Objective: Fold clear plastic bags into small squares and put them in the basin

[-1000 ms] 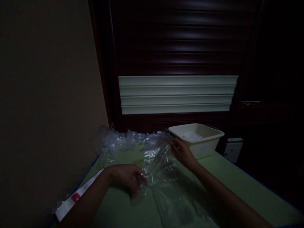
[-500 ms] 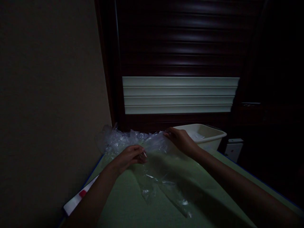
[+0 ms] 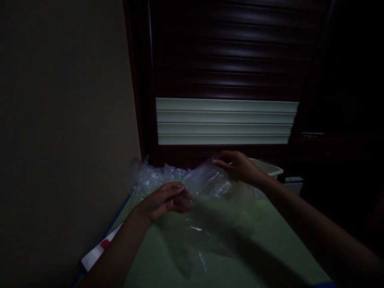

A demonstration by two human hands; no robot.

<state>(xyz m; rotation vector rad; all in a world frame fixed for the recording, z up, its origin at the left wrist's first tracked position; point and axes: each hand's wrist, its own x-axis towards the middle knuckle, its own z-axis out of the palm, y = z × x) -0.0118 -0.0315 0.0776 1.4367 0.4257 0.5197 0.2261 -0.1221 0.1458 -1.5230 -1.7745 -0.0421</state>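
A clear plastic bag (image 3: 207, 208) hangs above the green table (image 3: 270, 256), stretched between both hands. My left hand (image 3: 163, 200) pinches the bag's near upper corner, fingers closed on the film. Higher and farther back, my right hand (image 3: 240, 166) grips the bag's far upper edge. The bag's lower part trails down toward the table surface. The room is dim and the film's edges are hard to trace.
A heap of crumpled clear plastic (image 3: 147, 178) lies at the table's far left corner by the wall. A cream plastic tub (image 3: 270, 170) stands behind my right hand. A white strip with a red mark (image 3: 99, 250) lies at the table's left edge. Dark slatted shutters stand behind.
Both hands have lifted the bag off the table. My left hand moved up from the table toward the heap; my right hand rose in front of the tub.
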